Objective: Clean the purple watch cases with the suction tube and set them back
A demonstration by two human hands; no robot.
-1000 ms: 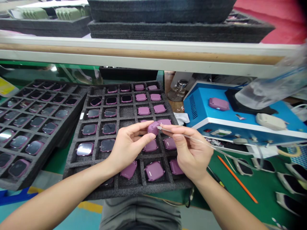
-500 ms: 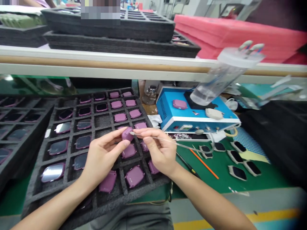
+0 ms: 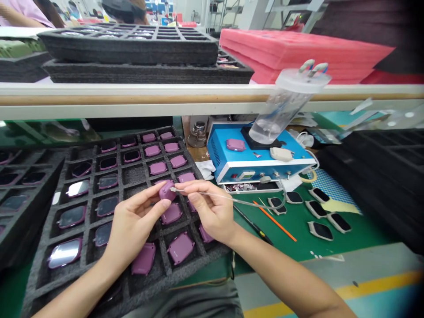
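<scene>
My left hand [image 3: 132,218] pinches a small purple watch case [image 3: 166,191] between thumb and fingers, tilted above the tray. In my right hand [image 3: 213,214] is a thin clear tube [image 3: 247,202], closed between thumb and fingertips. Its pale tip meets the side of the case or lies very near it; I cannot tell exact contact. Beneath both hands lies a black foam tray [image 3: 134,175] divided into cells. Purple cases such as this one [image 3: 180,248] fill its right columns, and dark-screened watch faces [image 3: 107,206] sit in the left ones.
A blue machine [image 3: 228,167] carries a clear cylinder [image 3: 273,115] and a purple case [image 3: 235,144]. On the green mat, several pale-framed watches [image 3: 320,230] lie beside an orange stick [image 3: 275,222] and a black pen-like tool [image 3: 253,225]. A shelf [image 3: 132,99] crosses behind, holding foam trays.
The whole view has shifted, so the scene sits slightly further left in the picture. Both hands keep the same hold, with the tube tip still at the case.
</scene>
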